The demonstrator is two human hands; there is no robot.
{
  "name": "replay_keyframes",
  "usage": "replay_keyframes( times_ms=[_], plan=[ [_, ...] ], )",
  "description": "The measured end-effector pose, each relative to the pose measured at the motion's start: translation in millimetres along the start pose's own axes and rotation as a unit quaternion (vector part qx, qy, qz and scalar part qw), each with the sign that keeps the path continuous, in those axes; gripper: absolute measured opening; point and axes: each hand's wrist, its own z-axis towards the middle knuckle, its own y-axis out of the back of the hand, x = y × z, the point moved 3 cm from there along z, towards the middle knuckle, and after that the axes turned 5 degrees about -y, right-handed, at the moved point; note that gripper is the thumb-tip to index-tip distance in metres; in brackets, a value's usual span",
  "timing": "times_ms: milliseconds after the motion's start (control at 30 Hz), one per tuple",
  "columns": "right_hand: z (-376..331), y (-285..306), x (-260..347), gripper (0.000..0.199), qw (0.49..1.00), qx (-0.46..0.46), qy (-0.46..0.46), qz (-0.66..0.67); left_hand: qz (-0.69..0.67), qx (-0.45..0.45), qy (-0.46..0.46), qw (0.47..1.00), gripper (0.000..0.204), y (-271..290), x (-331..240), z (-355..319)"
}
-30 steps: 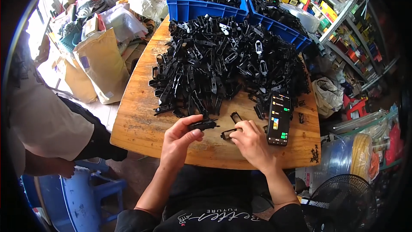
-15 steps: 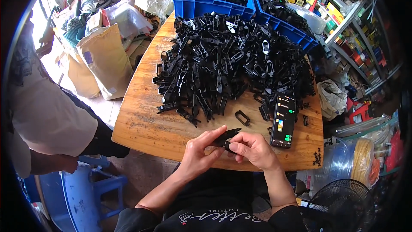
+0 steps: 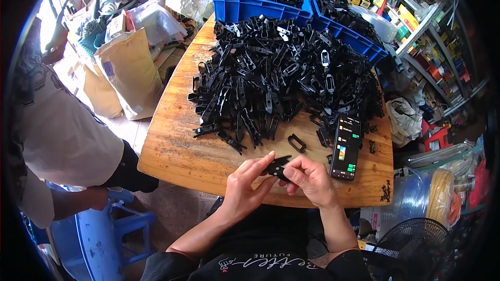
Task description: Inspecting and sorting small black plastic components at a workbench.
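Note:
Over the near edge of the table, a pointed black plastic part (image 3: 275,166) with small light dots is held between my two hands. My left hand (image 3: 244,183) is closed on its left side, thumb below and fingers above. My right hand (image 3: 313,181) pinches its right end between thumb and fingers. The fingers hide part of it, so its full shape does not show. Just beyond my hands lies a loose black oval frame (image 3: 297,144). Farther off spreads a large heap of similar black plastic parts (image 3: 271,78).
A smartphone (image 3: 345,148) with a lit screen lies right of my hands on the wooden table (image 3: 174,140). Blue crates (image 3: 260,9) of black parts stand behind the heap. At left, another person (image 3: 73,135) is beside a blue stool (image 3: 99,239). A black fan (image 3: 414,244) stands lower right.
The black part has turned slightly in my fingers, so light dots now show on it. The person at left has shifted a little to the right.

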Motion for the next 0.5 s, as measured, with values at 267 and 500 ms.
replay_keyframes(
  times_ms=[267,500],
  plan=[
    [8,-23,8,0.030,0.972,-0.029,0.135,-0.191,-0.460,-0.064,0.237,0.854,0.038,11,23,-13],
    [80,-36,28,0.041,0.740,-0.162,0.364,-0.542,-0.624,-0.211,0.169,0.733,0.005,46,29,4]
  ],
)
